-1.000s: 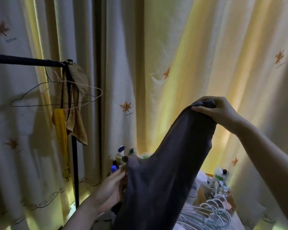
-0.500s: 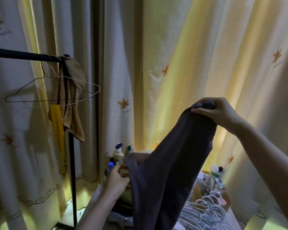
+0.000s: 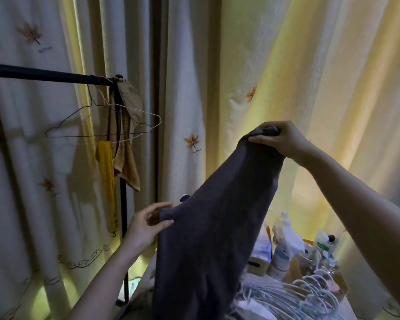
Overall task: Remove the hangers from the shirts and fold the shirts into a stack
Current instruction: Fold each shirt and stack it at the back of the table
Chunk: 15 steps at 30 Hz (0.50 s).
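Curtains [image 3: 217, 65] back a dim corner. Nearest, one dark shirt [image 3: 217, 227] hangs in the air between two hands: the left grip [image 3: 148, 224] pinches its lower corner, and the right grip [image 3: 284, 139] curls over its raised top edge. Low right, white hangers [image 3: 310, 294], too tangled to count, lie before several bottles [image 3: 284, 241]. Farther left, two wire hangers [image 3: 79, 136] and two cloths [image 3: 127, 167] hang on one rail [image 3: 44, 76].

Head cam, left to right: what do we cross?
Wire hangers on the rail → left hand → dark shirt → right hand. Left out: bottles and white hanger pile, which overlap the shirt and right hand.
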Tool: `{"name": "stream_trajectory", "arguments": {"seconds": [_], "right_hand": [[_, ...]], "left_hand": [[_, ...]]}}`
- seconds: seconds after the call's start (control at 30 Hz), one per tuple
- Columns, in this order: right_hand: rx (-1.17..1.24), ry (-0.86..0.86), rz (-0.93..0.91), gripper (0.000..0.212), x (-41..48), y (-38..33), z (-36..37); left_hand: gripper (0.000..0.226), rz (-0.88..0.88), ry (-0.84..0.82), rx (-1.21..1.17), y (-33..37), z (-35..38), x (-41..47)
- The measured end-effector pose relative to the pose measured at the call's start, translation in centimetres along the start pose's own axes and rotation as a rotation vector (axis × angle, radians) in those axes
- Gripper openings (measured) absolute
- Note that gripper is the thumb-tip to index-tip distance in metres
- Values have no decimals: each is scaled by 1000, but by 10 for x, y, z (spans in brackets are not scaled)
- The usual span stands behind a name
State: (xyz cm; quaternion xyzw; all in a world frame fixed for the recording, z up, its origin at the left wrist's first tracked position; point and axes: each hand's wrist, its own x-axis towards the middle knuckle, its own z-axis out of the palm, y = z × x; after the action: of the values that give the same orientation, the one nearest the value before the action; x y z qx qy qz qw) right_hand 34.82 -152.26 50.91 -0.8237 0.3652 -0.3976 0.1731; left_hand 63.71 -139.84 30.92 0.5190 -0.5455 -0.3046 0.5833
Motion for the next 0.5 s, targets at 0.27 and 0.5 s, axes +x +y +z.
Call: {"name": "stream_trajectory", "arguments": {"seconds": [0.27,0.5], "right_hand": [[-203,-72,-205,26,57,-15,72],[12,120,-245,21,66,-14,85]], "left_hand": [[25,-5,392,278,-8,-107,10],[19,447,533,526,21,-112,-11]]}}
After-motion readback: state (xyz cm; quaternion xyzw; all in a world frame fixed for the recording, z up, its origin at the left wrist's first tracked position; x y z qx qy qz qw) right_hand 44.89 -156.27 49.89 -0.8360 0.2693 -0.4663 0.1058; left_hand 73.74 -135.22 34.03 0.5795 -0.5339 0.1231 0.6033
